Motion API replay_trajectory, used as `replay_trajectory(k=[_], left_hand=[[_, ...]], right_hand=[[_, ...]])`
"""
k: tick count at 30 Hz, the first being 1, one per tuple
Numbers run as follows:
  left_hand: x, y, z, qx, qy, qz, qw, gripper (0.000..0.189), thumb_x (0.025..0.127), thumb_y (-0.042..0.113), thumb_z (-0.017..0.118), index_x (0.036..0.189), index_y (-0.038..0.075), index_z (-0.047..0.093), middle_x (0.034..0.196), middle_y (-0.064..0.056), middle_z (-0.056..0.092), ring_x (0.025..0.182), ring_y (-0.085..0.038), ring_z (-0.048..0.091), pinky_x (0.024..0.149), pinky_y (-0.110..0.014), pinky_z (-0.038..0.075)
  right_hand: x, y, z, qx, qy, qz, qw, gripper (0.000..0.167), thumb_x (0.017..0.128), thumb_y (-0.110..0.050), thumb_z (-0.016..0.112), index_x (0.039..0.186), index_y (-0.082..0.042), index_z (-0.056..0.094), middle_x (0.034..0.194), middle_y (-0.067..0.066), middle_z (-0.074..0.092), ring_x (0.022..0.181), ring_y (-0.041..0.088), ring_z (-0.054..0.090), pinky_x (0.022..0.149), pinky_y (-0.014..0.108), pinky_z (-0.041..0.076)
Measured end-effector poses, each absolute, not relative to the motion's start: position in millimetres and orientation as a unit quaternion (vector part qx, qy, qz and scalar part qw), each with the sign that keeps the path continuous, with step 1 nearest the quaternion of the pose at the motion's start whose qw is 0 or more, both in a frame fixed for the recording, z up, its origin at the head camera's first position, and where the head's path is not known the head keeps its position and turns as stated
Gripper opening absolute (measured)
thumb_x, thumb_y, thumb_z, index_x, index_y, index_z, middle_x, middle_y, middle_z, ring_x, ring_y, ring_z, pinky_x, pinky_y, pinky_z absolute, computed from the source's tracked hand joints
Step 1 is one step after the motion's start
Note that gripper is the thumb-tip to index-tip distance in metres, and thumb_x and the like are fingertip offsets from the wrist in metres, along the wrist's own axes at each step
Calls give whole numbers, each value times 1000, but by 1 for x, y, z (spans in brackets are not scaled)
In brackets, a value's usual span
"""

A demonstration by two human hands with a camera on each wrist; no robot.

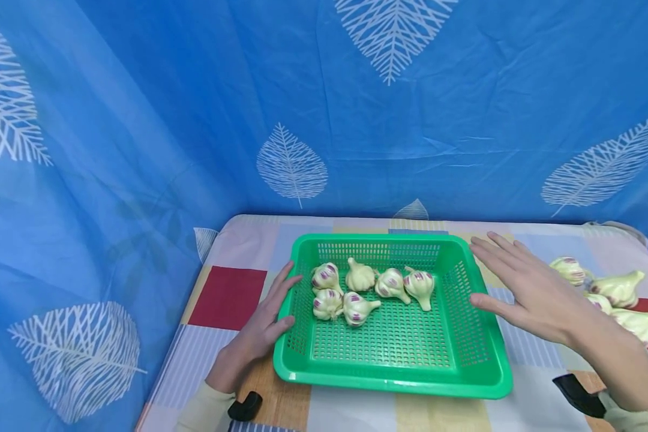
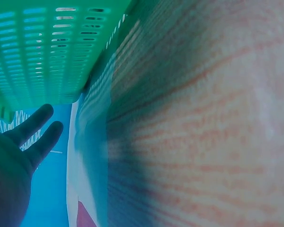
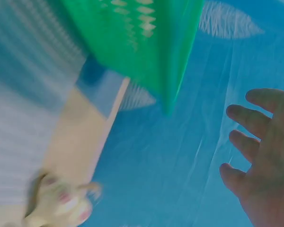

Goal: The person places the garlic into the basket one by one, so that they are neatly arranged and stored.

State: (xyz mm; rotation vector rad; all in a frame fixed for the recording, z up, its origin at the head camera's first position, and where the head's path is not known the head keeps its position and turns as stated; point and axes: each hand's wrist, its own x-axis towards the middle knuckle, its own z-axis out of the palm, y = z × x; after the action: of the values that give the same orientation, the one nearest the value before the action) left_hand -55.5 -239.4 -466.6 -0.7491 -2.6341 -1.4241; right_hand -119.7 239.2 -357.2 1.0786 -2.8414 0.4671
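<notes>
My left hand (image 1: 260, 324) and right hand (image 1: 534, 291) spread out, gripping nothing. The basket (image 1: 383, 346) looks light, bendy; its rim (image 1: 394, 385) seems best to hold.

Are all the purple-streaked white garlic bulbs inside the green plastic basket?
No, several purple-streaked white garlic bulbs lie on the multicoloured checked tablecloth, outside the green plastic basket.

Basket (image 1: 394, 387): glossy plastic, smooth rim, perforated walls. Garlic bulbs (image 1: 359, 308) smooth, with a slight waxy sheen. Bench cover (image 1: 229, 297) smooth-looking; curtain (image 1: 216, 90) creased, faintly shiny sheeting; sleeve (image 1: 205, 408) matt cloth.
</notes>
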Motion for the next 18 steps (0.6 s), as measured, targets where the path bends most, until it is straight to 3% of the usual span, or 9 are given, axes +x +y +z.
replay_trajectory(k=[9,18], left_hand=[[-54,-243,-463,-237,-858,-455,28,72,92,24,55,158,11,29,169,-3,6,152,-27,12,104,-61,41],[-51,-245,-461,-235,-863,-446,31,73,91,23,55,157,8,30,169,-4,7,151,-29,14,100,-59,46]], right_hand=[[-92,291,-393,260,-952,155,42,88,94,-38,69,161,-5,22,162,24,25,153,34,0,119,48,-9],[-71,333,-416,152,-969,193,-8,91,97,-37,65,160,1,11,161,35,8,150,44,-12,111,61,-18]])
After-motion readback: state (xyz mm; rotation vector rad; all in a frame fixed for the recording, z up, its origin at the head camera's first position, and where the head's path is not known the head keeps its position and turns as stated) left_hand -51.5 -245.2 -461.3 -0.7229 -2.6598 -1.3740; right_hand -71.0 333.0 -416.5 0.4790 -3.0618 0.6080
